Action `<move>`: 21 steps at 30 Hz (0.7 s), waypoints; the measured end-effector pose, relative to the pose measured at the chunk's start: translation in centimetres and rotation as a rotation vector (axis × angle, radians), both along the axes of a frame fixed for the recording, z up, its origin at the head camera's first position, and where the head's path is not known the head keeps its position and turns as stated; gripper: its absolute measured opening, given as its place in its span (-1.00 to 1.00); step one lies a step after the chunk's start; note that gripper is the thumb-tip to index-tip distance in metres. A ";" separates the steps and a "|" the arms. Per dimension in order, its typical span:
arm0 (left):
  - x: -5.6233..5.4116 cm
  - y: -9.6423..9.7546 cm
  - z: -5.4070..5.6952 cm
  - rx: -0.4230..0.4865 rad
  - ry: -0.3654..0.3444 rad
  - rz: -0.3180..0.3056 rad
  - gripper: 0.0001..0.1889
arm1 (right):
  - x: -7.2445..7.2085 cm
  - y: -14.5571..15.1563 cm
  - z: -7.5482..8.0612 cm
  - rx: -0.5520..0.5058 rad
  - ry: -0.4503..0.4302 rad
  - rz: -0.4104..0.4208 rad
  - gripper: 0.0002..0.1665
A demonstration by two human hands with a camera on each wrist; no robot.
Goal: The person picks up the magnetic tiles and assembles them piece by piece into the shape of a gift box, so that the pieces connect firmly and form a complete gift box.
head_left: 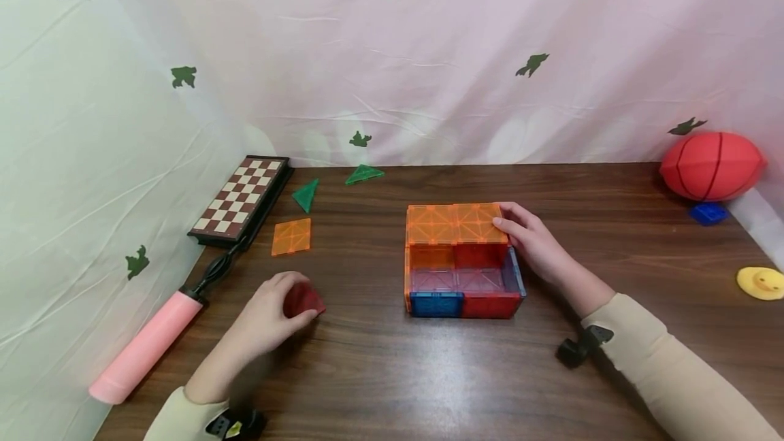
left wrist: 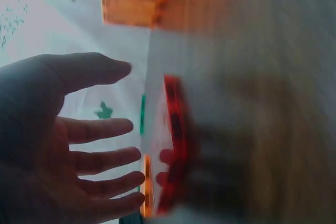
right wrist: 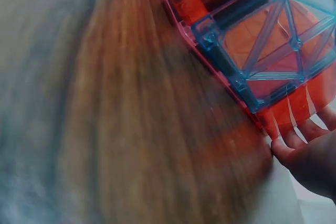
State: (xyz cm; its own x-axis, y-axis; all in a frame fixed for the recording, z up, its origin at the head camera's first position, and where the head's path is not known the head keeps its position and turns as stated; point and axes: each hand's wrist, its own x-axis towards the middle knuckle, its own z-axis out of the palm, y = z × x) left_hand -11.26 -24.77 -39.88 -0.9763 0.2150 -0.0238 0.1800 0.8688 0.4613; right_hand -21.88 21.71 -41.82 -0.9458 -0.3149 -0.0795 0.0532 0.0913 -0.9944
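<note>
A box of translucent magnetic tiles [head_left: 465, 305] stands on the table, with blue and red tiles along its low front. Two orange tiles [head_left: 453, 223] cover its back part, while the front part is uncovered. My right hand [head_left: 533, 240] holds its back right corner, thumb on the orange edge; most fingers are hidden behind in the head view. Through the red side tile [right wrist: 315, 90] those fingers partly show. To the left, my left hand [head_left: 272, 312] is around a red tile [head_left: 304, 300]. In the left wrist view its fingers are spread, apart from the blurred red tile [left wrist: 177, 124].
A loose orange tile [head_left: 291, 237] and two green triangle tiles [head_left: 305, 195] [head_left: 364, 173] lie beyond my left hand. Left are a chessboard [head_left: 239, 197] and a pink-covered roller [head_left: 147, 348]. Far right are a red ball [head_left: 712, 166], a blue piece [head_left: 708, 214] and a yellow duck [head_left: 761, 282].
</note>
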 end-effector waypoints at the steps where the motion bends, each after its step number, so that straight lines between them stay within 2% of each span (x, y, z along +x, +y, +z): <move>1: 0.2 -0.4 -0.1 -0.027 -0.002 0.002 -0.48 | 0.0 0.0 -0.1 -0.005 0.000 -0.001 -0.39; 5: 0.6 -1.5 -0.5 -0.098 0.003 -0.018 -0.38 | 0.0 0.2 -0.2 -0.025 -0.005 -0.006 -0.39; 10: 0.6 -2.0 -0.9 -0.108 0.034 -0.033 -0.38 | 0.0 0.2 -0.2 -0.041 -0.018 -0.011 -0.40; 17: 0.2 -1.8 -1.2 -0.134 0.073 -0.047 -0.41 | 0.0 0.2 -0.3 -0.072 -0.028 0.000 -0.39; 21: -0.2 -1.0 -1.2 -0.112 0.094 -0.075 -0.41 | 0.0 0.2 -0.4 -0.072 -0.028 0.001 -0.40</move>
